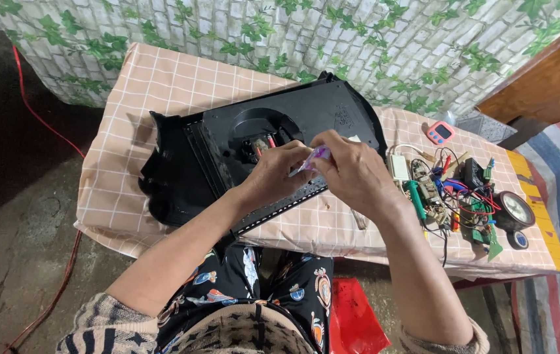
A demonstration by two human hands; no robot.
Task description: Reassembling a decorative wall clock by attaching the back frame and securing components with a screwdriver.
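A large black plastic back cover (227, 144) of an appliance lies face down on the checked tablecloth (149, 85). Red wires and small parts sit in its round recess (263, 141). Both hands meet over its right half. My left hand (273, 174) and my right hand (352, 170) pinch a small purple-and-white tube-like object (316, 157) between their fingertips, just above the cover. What the object is I cannot make out.
To the right on the table lie a pile of circuit boards and coloured wires (457, 196), a green-handled screwdriver (416, 200), a white adapter (399, 166), a pink timer (440, 133) and a round dial (514, 211). A red cable (37, 115) runs over the floor at left.
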